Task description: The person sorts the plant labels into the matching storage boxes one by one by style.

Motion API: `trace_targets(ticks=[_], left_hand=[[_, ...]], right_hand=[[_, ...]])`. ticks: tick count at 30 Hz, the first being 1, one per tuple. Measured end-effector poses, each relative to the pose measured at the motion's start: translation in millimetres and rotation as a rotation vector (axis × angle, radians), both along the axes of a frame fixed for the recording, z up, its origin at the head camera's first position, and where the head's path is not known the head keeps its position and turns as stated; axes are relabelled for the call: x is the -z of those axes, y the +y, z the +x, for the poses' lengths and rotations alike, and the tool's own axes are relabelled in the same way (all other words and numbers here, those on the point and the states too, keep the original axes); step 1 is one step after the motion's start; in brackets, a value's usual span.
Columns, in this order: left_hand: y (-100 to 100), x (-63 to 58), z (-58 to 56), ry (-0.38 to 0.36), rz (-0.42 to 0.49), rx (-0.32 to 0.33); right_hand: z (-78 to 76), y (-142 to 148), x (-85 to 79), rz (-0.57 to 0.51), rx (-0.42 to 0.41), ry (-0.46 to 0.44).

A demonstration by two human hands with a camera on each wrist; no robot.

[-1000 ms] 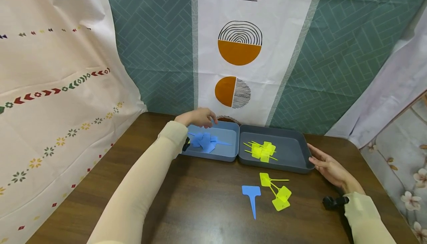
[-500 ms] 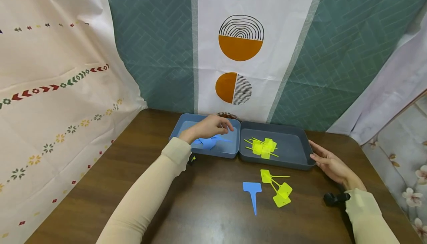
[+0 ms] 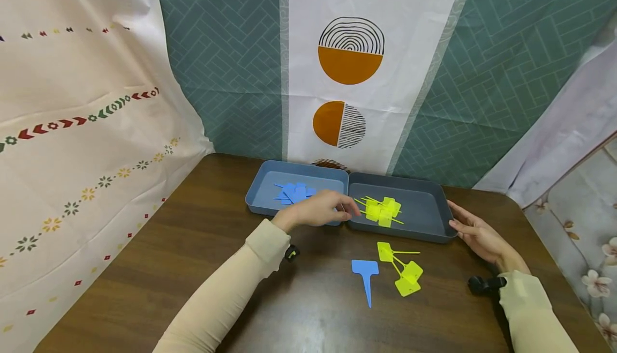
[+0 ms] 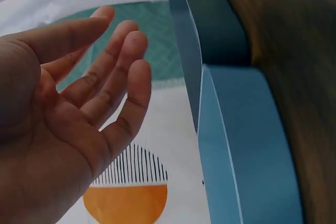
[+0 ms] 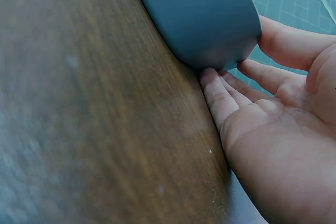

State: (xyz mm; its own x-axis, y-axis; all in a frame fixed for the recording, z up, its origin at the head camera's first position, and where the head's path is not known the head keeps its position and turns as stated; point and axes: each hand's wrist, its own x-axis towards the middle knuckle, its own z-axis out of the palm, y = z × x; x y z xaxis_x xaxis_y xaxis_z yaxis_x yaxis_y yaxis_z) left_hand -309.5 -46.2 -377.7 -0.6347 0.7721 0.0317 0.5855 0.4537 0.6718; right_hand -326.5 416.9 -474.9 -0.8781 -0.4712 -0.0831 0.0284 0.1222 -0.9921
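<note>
My left hand (image 3: 322, 208) is held over the front edge of the blue-grey tray (image 3: 260, 181), near its corner with the dark grey tray (image 3: 424, 211). In the left wrist view its fingers are loosely bent and hold nothing. My right hand (image 3: 482, 240) holds the dark grey tray at its right front corner; in the right wrist view the thumb is at the rim and the fingertips at the lower edge. Blue plant labels (image 3: 295, 192) lie in the blue-grey tray, and yellow plant labels (image 3: 383, 212) in the dark one.
In front of the trays, a blue T-shaped plant label (image 3: 365, 270) and several overlapping yellow labels (image 3: 407, 286) lie on the brown table (image 3: 289, 310). A patterned cloth (image 3: 231, 74) hangs right behind the trays.
My left hand has moved from over the blue-grey tray to the right and nearer, uncovering the blue labels. My right hand stays at the dark tray's corner.
</note>
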Motion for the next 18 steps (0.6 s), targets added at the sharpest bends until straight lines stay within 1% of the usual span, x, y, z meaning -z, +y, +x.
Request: trace_targets(ticks=[4,9,15,18], left_hand=[[9,6.2,8.9,-0.023,-0.002,0.04],[19,13.4,18.8,-0.039,-0.04,0.077],[30,22.3,32.8,-0.011,-0.089,0.095],[36,27.8,37.7,-0.003,-0.106,0.105]], right_hand=[[0.0,-1,-1.0,-0.003,0.005,0.0],[-1.5,0,1.4,0.002,0.009,-0.002],[0.3,0,2.0,-0.009,0.006,-0.008],[0.8,0,1.8,-0.005,0.01,-0.01]])
